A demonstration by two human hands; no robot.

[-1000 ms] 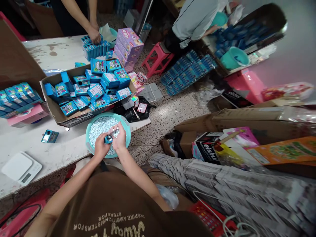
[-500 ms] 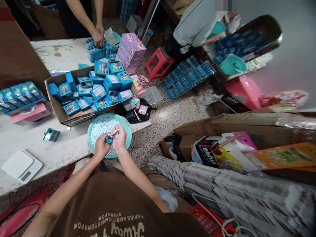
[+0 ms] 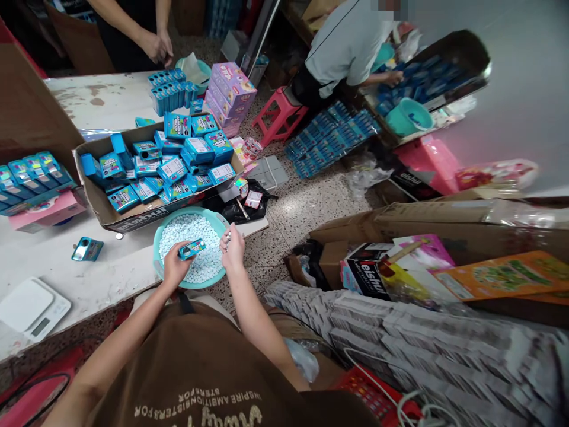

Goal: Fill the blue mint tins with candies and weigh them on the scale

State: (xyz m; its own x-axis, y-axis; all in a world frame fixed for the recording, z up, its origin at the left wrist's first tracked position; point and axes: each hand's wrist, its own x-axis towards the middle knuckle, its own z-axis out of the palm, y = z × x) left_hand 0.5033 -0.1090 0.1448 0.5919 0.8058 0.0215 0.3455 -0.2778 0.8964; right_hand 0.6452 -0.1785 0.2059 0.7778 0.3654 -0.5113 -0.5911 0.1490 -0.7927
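A small blue box (image 3: pixel 192 249) is held in my left hand (image 3: pixel 176 264), above a turquoise basin (image 3: pixel 158 268) of pale blue-white candies (image 3: pixel 184 228). One pale candy shows on the box's upper face. My right hand (image 3: pixel 233 248) is curled closed around several candies (image 3: pixel 229 236), over the basin's right rim and apart from the box. Behind the basin, a cardboard carton (image 3: pixel 137 219) holds many blue boxes (image 3: pixel 172 170). One more blue box (image 3: pixel 88 249) lies on the white table (image 3: pixel 128 261) to the left.
A white scale (image 3: pixel 35 308) sits at the table's left edge. Purple boxes (image 3: pixel 231 89) stand behind the carton. A person's hands (image 3: pixel 159 47) are beyond grouped blue boxes (image 3: pixel 171 92). Another person (image 3: pixel 342 47) works at the back right. Stacked flat cardboard (image 3: pixel 400 332) lies at right.
My right hand has moved right, away from the box in my left hand, which is now tilted to show its face. The far person's hands have lifted off the grouped boxes.
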